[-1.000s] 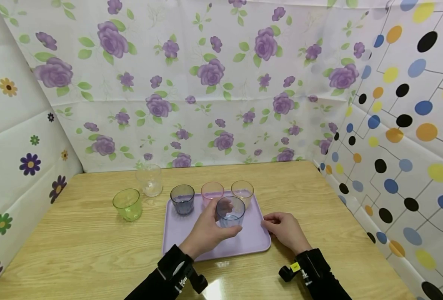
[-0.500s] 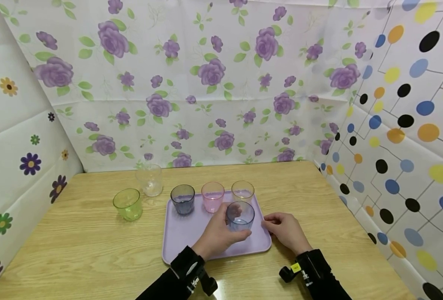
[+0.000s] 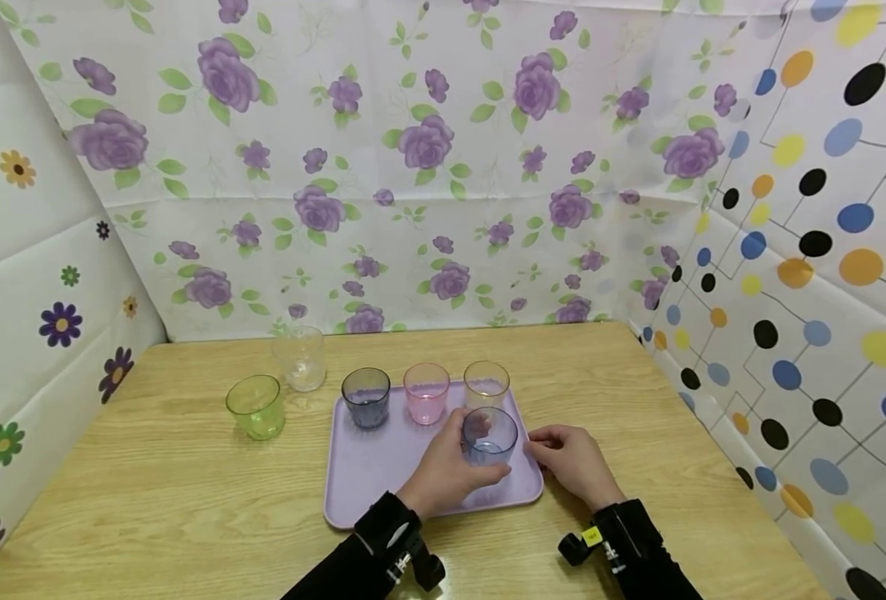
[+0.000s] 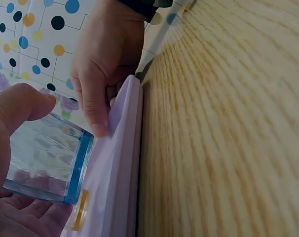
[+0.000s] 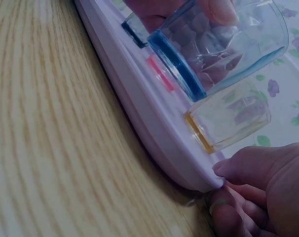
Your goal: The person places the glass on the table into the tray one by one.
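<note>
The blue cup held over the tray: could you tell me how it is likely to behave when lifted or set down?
The blue cup looks empty and thin-walled, so probably light. Its thick flat base and squat shape suggest it stands steadily on the tray. The glossy faceted wall may be slippery, though the left hand wraps it easily.

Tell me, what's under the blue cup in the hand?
The purple tray lies below the blue cup, which the left hand grips. The right wrist view shows a gap beneath the cup's base, so it hangs just above the tray. Nothing else shows underneath.
</note>
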Tool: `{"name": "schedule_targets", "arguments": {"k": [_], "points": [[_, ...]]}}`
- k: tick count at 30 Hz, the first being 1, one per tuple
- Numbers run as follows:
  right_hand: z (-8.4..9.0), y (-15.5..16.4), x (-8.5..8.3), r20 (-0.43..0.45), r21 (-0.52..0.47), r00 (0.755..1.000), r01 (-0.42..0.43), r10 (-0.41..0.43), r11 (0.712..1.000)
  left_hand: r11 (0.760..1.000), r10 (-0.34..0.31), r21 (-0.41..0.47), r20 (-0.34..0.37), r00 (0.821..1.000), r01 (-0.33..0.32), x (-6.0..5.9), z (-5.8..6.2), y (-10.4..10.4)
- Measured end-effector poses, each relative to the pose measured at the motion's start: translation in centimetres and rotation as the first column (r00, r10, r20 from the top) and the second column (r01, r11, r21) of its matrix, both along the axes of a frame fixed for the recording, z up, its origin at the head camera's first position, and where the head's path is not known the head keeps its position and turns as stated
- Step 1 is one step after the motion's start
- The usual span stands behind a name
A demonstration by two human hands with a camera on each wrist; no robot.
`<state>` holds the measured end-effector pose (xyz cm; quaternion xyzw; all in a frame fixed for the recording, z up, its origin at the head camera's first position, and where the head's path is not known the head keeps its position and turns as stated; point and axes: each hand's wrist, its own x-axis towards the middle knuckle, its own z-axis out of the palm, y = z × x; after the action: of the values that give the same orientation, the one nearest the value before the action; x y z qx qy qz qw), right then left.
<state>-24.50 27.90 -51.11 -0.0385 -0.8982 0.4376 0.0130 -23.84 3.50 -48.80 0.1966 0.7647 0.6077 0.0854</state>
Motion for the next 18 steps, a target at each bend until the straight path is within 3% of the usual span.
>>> {"name": "schedule_targets", "arguments": {"k": [18], "points": [[0.0, 0.1, -0.1, 0.004, 0.033, 1.0, -0.008, 0.008, 0.999, 1.0, 0.003, -0.011, -0.012, 1.0, -0.003, -0.2, -1.1, 1.3]]}}
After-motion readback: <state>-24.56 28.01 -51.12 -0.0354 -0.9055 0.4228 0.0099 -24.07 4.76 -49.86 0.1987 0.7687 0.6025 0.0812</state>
